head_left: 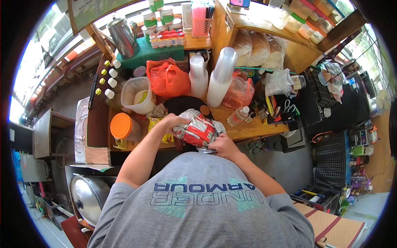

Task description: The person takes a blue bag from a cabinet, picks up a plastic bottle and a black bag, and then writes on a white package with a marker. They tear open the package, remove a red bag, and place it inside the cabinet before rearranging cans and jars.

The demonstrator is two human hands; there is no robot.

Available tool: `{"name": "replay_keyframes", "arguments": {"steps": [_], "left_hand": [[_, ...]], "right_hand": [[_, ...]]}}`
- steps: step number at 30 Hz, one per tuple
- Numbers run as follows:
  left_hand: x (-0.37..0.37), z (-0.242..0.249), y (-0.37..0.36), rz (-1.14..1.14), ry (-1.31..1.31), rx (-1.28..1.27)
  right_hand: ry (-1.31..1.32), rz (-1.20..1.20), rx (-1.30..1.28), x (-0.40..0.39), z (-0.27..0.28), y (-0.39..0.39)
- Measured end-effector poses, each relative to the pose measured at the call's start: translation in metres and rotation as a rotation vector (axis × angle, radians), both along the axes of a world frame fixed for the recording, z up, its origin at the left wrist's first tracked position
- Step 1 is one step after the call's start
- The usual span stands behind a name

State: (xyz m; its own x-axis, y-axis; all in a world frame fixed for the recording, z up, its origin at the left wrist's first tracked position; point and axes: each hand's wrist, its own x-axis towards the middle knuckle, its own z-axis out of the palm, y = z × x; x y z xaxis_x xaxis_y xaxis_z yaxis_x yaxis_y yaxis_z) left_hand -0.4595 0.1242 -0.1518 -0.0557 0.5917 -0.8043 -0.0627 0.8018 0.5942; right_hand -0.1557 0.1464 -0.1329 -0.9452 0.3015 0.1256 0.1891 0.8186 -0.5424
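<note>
A crumpled red and silver foil bag (197,131) is held in front of my chest, at the near edge of the wooden counter. At its upper left end, my left hand (175,121) is closed on the foil. My right hand (224,145) grips the lower right corner, its fingers curled around the silver edge. What is inside the bag does not show. Behind it lies a round black item (182,104), partly covered. Close to my left hand is a small yellow packet (154,124).
Left of the bag stand an orange-lidded jar (121,126) and a clear plastic tub (138,97). Farther back are a red plastic bag (168,78) and stacked plastic cups (222,78). A clear bottle (238,116) stands to the right. A large metal lid (87,199) is at lower left.
</note>
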Motion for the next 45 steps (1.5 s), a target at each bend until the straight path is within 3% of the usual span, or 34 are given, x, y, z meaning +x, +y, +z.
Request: {"name": "replay_keyframes", "arguments": {"steps": [2, 4, 8, 10, 13, 17, 19, 20, 21, 22, 26, 27, 32, 34, 35, 41, 43, 45], "left_hand": [[-0.002, -0.011, -0.016, 0.008, -0.051, -0.012], [-0.005, -0.035, -0.03, 0.063, -0.347, -0.069], [-0.004, -0.054, -0.045, -0.001, -0.438, -0.034], [0.0, -0.04, -0.044, -0.044, -0.451, -0.041], [0.006, -0.023, -0.037, 0.028, -0.42, -0.176], [-0.002, -0.05, -0.033, -0.182, -0.339, -0.13], [-0.005, -0.069, -0.042, -0.229, -0.349, -0.088], [-0.004, -0.08, -0.053, -0.169, -0.36, 0.032], [0.0, -0.08, -0.061, -0.111, -0.372, 0.149], [0.001, -0.079, -0.069, -0.124, -0.376, 0.14], [0.002, -0.055, -0.097, -0.125, -0.176, 0.352], [0.0, -0.039, -0.102, -0.142, -0.121, 0.368], [-0.008, 0.014, -0.122, -0.171, 0.072, 0.478], [-0.019, 0.018, -0.138, -0.143, 0.071, 0.483], [-0.026, 0.02, -0.144, -0.124, 0.066, 0.474], [-0.065, 0.038, -0.173, 0.233, -0.161, 0.612], [-0.066, 0.041, -0.177, 0.279, -0.211, 0.649], [-0.06, 0.038, -0.184, 0.436, -0.289, 0.662]], "right_hand": [[0.025, -0.034, -0.021, 0.016, -0.004, -0.005], [-0.002, -0.186, 0.151, 0.029, -0.015, -0.013], [0.04, -0.361, 0.102, 0.035, -0.064, -0.017], [0.146, -0.45, -0.28, 0.033, -0.088, -0.019], [0.171, -0.397, -0.334, 0.029, -0.094, -0.022], [0.201, -0.408, -0.366, 0.027, -0.094, -0.024], [0.601, -0.929, -0.862, 0.016, -0.116, -0.034], [0.603, -0.941, -0.862, 0.009, -0.118, -0.034], [0.52, -1.116, -0.672, 0.001, -0.12, -0.031], [0.426, -1.281, -0.476, -0.004, -0.121, -0.029], [0.278, -1.134, -0.549, -0.012, -0.107, -0.034], [0.218, -1.214, -0.615, -0.013, -0.102, -0.032], [0.353, -1.335, -0.565, -0.018, -0.12, -0.037], [0.467, -1.676, -0.925, -0.015, -0.133, -0.04], [0.584, -1.692, -0.964, 0.007, -0.191, -0.036], [0.384, -1.528, -0.944, 0.08, -0.136, -0.057], [0.047, -1.216, -0.523, 0.099, -0.132, -0.066], [0.188, -1.094, -0.595, 0.097, -0.129, -0.072]]}}
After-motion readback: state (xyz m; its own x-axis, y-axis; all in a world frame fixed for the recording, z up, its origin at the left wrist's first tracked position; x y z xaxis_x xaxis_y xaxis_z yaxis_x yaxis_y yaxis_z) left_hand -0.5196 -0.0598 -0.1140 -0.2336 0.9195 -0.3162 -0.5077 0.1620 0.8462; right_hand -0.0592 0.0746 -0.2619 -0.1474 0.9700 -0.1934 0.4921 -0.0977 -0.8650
